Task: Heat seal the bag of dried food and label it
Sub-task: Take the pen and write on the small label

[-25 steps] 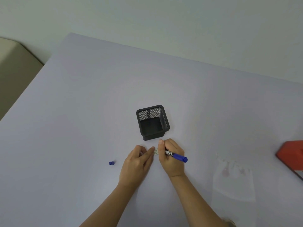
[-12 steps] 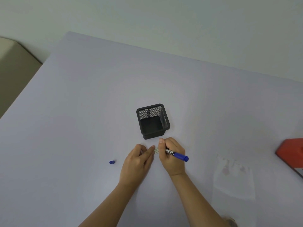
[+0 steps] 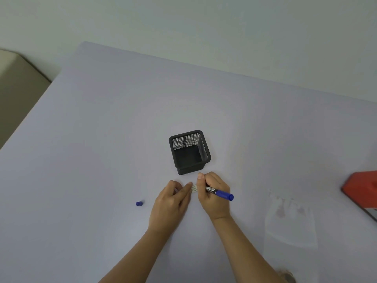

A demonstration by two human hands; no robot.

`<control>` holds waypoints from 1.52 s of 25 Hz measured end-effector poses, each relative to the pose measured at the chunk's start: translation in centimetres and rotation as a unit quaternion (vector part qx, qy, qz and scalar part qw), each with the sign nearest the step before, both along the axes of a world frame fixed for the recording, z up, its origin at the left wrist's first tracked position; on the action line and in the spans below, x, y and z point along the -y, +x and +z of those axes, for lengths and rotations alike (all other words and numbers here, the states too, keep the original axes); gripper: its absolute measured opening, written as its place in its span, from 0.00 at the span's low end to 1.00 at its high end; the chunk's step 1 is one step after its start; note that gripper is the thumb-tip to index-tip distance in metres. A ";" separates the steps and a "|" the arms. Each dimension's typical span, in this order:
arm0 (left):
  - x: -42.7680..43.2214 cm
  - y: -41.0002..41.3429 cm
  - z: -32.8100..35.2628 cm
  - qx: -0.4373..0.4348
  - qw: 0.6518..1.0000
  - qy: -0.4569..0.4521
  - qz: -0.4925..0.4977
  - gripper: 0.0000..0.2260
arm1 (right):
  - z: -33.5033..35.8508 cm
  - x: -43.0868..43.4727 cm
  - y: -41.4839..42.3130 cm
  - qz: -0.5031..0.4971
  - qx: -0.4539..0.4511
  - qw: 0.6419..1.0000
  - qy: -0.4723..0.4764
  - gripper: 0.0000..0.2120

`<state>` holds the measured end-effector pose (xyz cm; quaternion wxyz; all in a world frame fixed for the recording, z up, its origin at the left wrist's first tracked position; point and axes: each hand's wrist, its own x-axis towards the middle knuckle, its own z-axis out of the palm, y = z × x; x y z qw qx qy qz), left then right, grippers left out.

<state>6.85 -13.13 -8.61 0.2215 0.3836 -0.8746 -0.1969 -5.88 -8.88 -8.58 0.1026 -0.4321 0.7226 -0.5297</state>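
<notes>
Right hand (image 3: 214, 196) is curled tight round the blue marker pen (image 3: 222, 194), its writing end hidden under the fingers, right at the small white label (image 3: 194, 188). Left hand (image 3: 171, 203) lies just beside it, fingers straight, fingertips pinning the label flat to the pale lavender bench (image 3: 102, 139). That looks like label-writing under way.

Just beyond the knuckles stands the black mesh pen holder (image 3: 189, 152), and off to the left lies the blue pen cap (image 3: 139, 203) on its own.

Now the clear plastic bag (image 3: 291, 221): it's flat on the bench, well to the right, near the red heat sealer (image 3: 363, 190) at the edge of view. It looks like thin, limp film, light and probably slippery, so it's best pinched at a top corner, clear of the dried pieces. Sealed or not, I can't tell.
</notes>
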 end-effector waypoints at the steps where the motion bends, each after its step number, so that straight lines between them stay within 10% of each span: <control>1: 0.0 0.0 0.0 0.000 1.000 0.001 0.000 0.14 | 0.0 0.0 0.0 0.003 -0.001 1.000 0.001 0.23; 38: -0.1 0.1 0.1 -0.003 1.000 0.006 0.001 0.14 | 0.2 -0.1 0.1 0.011 -0.026 1.000 0.006 0.17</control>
